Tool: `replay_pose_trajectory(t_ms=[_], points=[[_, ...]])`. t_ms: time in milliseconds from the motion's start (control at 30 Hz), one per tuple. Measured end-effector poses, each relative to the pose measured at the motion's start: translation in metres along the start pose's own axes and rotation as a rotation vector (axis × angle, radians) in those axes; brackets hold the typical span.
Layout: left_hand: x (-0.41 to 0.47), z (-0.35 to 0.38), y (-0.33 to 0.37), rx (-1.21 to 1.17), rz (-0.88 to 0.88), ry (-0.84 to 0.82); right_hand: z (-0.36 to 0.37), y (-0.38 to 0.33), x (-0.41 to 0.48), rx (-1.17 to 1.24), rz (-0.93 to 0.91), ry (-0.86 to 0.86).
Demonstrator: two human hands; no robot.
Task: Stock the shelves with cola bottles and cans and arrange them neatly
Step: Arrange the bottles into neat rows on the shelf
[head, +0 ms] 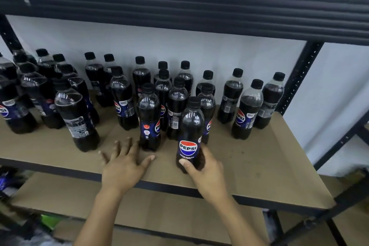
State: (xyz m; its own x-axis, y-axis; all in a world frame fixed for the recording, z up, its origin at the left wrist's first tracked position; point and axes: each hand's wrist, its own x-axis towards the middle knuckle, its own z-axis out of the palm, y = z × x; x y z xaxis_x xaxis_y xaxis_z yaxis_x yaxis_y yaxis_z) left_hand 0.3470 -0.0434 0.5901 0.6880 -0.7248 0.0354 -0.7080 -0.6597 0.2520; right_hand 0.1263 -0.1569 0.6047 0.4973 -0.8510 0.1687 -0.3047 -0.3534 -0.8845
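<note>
Cola bottles (123,98) with black caps and blue labels stand upright on the brown board of the middle shelf (259,166), loosely grouped rather than in rows: a tight crowd at the left end, a cluster in the middle and a few set further apart toward the right. Their labels face different ways.

The front bottle (190,126) stands nearest the shelf's front edge, just ahead of the middle cluster, logo turned to the camera. The right hand (207,173) grips it low down — thumb across the front under the logo, fingers curled round the far side. Its base sits on the board.

The left hand (123,166) lies palm down on the board with fingers spread wide and holds nothing. Its fingertips reach just beside the foot of a neighbouring bottle (148,114) — whether they touch it cannot be told.

A dark metal beam (179,6) of the upper shelf runs across the top, a perforated black post (299,76) stands at the right, and a white wall (179,46) is behind. A lower shelf board (159,205) shows beneath the forearms.
</note>
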Motion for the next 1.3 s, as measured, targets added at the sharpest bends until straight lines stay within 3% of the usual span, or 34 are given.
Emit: replay_pose_trajectory(t_ms=[200, 367, 467, 567, 633, 833, 1300], points=[[-0.001, -0.001, 0.002, 0.080, 0.024, -0.033, 0.029, -0.007, 0.026, -0.144, -0.064, 0.072], [-0.002, 0.001, -0.001, 0.108, 0.041, 0.004, 0.015, -0.005, 0.020, 0.085, -0.021, 0.065], [-0.002, 0.003, -0.001, 0.111, 0.040, 0.003, -0.015, 0.006, 0.023, 0.175, -0.014, 0.255], [-0.001, 0.003, -0.001, 0.110, 0.040, -0.008, -0.056, 0.029, 0.050, 0.107, -0.019, 0.572], [0.000, 0.001, -0.001, 0.117, 0.041, -0.016, -0.083, 0.040, 0.078, 0.064, 0.011, 0.666], [-0.001, -0.004, 0.003, 0.127, 0.028, -0.043, -0.109, 0.057, 0.119, 0.071, 0.077, 0.380], [-0.006, -0.009, 0.008, 0.098, -0.007, -0.036, -0.098, 0.073, 0.065, 0.114, 0.049, 0.350]])
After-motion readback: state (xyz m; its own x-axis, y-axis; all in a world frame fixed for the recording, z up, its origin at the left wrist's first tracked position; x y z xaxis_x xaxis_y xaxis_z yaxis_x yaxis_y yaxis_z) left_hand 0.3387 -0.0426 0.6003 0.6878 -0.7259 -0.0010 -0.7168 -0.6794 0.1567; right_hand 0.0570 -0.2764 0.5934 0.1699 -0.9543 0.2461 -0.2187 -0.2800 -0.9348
